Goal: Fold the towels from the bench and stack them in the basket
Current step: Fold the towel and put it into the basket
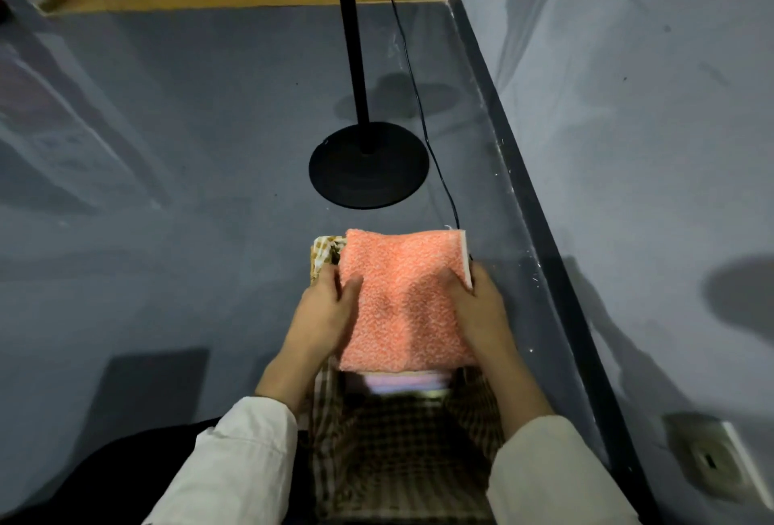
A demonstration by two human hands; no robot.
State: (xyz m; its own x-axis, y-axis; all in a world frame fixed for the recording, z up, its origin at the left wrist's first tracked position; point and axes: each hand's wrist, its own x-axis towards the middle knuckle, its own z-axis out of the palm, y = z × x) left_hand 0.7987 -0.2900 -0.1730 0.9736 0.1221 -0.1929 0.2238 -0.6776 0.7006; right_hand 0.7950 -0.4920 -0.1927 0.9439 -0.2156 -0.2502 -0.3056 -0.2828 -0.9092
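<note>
A folded orange towel point(404, 298) lies flat over the far half of a basket point(402, 457) lined with brown checked cloth, low in the middle of the head view. My left hand point(324, 311) grips the towel's left edge, thumb on top. My right hand point(479, 311) grips its right edge the same way. Under the towel's near edge, a folded pale pink and lilac towel point(404, 383) shows inside the basket. The bench is out of view.
A black lamp stand with a round base point(368, 166) rises from the grey floor just beyond the basket. Its cable point(435, 164) runs down to the basket's far right corner. A grey wall with a dark skirting point(540, 206) runs along the right, with a socket point(712, 461).
</note>
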